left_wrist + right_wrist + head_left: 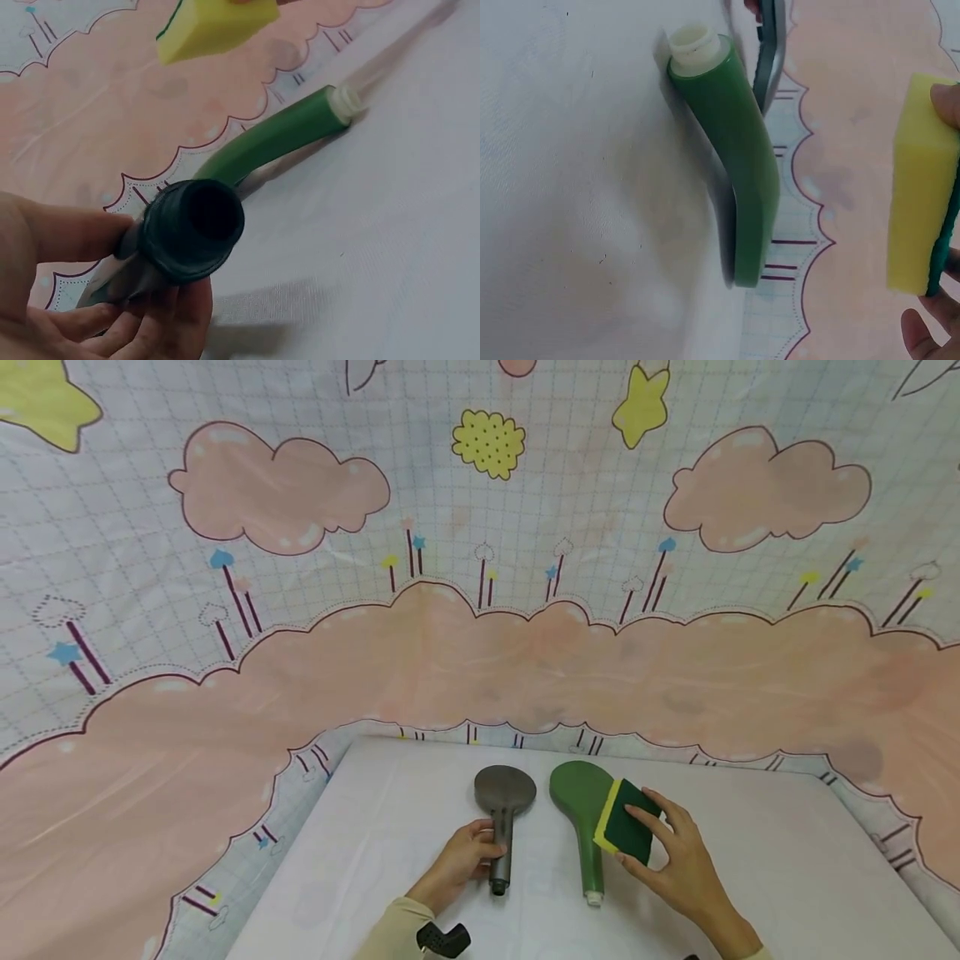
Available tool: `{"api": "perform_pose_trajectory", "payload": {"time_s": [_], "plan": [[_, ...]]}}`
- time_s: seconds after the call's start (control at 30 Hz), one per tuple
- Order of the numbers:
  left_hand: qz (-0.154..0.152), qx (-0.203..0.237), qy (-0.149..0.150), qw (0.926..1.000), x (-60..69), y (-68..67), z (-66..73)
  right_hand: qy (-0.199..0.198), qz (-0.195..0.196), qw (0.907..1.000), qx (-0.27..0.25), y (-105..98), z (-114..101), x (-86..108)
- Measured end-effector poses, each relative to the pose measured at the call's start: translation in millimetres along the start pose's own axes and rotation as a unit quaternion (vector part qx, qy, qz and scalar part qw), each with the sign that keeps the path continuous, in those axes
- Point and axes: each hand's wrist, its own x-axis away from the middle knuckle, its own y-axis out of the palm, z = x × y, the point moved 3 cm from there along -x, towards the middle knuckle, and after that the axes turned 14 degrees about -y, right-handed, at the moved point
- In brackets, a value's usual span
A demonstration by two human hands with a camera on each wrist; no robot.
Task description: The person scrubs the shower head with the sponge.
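Well, the left hand (459, 862), left of the green showerhead (583, 802), grips a grey showerhead (505, 790) — probably stiff, best held by its handle (506, 830) — the right hand (686, 862) a sponge (627, 833).

Head view: looked forward and down from above, farthest off; took in table (352, 835), cloth (517, 668) behind, left hand (459, 862) and right hand (684, 864). Left wrist view: sat very close, faced handle end of grey shower head (503, 814) (hole nearly met camera). Right wrist view: sat near, turned sideways, looked along green shower head (586, 814) from handle end, table at left, cloth at right. Both wrist views shared green shower head, sponge (622, 835) and cloth; head view held all three.
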Motion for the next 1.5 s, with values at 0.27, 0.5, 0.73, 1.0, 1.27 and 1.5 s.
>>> {"api": "perform_pose_trajectory", "payload": {"time_s": [0.27, 0.5, 0.73, 1.0, 1.27, 1.5], "plan": [[0.015, 0.022, 0.006, 0.9996, -1.3, -3.5, -0.5, -0.019, -0.02, 0.9996, 0.0, 3, -4, -9.5], [0.01, 0.053, 0.035, 0.9979, -1.4, -1.8, 7.7, -0.036, 0.003, 0.9993, -0.003, 0, -4, -18.4], [0.01, 0.078, 0.063, 0.9949, 3.6, 1.0, 22.3, -0.029, 0.039, 0.9984, -0.029, -6, -10, -31.9], [0.004, 0.081, 0.082, 0.9933, 9.2, 6.7, 35.7, -0.014, 0.063, 0.9974, -0.032, -10, -13, -43.2], [-0.027, 0.099, 0.113, 0.9883, 20.2, 13.7, 52.0, -0.046, 0.078, 0.9944, -0.054, -9, -27, -49.8], [-0.067, 0.12, 0.136, 0.9811, 34.7, 25.3, 65.4, -0.074, 0.062, 0.9932, -0.064, -6, -43, -54.1]]}}
